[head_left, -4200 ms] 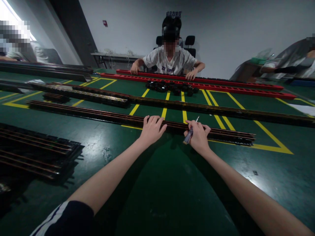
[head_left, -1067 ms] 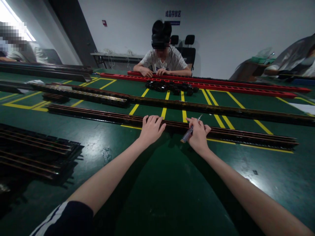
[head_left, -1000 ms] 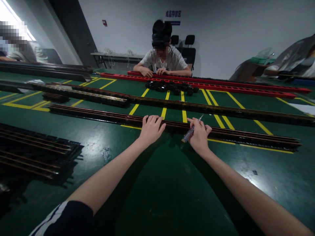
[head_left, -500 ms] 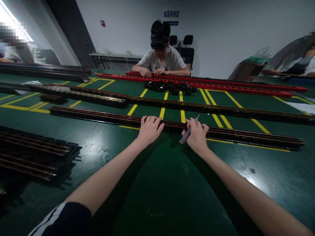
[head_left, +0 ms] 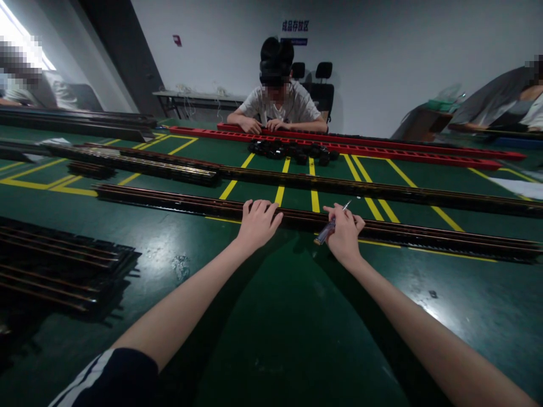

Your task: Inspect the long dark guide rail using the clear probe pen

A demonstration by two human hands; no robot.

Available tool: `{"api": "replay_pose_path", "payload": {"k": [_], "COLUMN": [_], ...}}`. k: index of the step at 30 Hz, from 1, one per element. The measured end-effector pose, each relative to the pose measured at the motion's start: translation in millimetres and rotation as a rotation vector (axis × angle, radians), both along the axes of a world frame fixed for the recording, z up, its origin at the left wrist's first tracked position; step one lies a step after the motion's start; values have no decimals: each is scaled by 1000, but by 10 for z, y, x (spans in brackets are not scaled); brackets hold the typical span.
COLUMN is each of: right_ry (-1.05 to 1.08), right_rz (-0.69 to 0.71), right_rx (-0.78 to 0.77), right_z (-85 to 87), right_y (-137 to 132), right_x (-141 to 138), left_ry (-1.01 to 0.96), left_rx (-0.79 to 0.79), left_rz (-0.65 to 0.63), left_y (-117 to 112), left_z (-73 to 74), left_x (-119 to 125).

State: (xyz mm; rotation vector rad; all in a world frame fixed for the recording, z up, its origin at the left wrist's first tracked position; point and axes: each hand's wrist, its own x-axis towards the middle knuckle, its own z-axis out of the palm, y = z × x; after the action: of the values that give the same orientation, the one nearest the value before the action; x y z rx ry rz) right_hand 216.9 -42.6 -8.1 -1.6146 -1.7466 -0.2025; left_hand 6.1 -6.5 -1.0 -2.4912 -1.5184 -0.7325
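Observation:
A long, dark, slim rail (head_left: 190, 204) with copper-coloured lines along it lies crosswise on the green table. My left hand (head_left: 259, 224) rests over its middle, fingers spread across the top towards the far edge. To the right, my right hand (head_left: 345, 233) touches the same rail and is closed around a small screwdriver (head_left: 326, 232). Its see-through purplish handle points down towards me and its metal shaft sticks up past the fingers. The fingertips on the rail's far side are partly hidden.
Another long dark rail (head_left: 382, 191) lies behind. Beyond it are small black parts (head_left: 292, 151) and red slotted bars (head_left: 382, 151), where a co-worker (head_left: 278, 102) sits. Stacked dark strips (head_left: 55, 260) lie at the near left. Yellow tape lines (head_left: 314, 192) mark the table.
The near rail has slid to the right. My right hand, with the screwdriver, has moved slightly right along with it, while my left hand has stayed in place.

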Motion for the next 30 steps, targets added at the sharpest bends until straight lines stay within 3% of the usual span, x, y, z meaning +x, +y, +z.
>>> {"api": "replay_pose_path", "payload": {"k": [6, 16, 30], "right_ry": [-62, -52, -94], "right_rz": [110, -15, 58], "right_rx": [0, -46, -1], "right_z": [26, 39, 62], "right_y": [-22, -1, -48], "right_x": [-44, -85, -50], "left_ry": [8, -7, -13], "left_rx": [0, -1, 5], "left_rz": [2, 3, 19], "left_y": [-1, -1, 7], "left_z": [7, 9, -2], "left_x": [3, -1, -1]}}
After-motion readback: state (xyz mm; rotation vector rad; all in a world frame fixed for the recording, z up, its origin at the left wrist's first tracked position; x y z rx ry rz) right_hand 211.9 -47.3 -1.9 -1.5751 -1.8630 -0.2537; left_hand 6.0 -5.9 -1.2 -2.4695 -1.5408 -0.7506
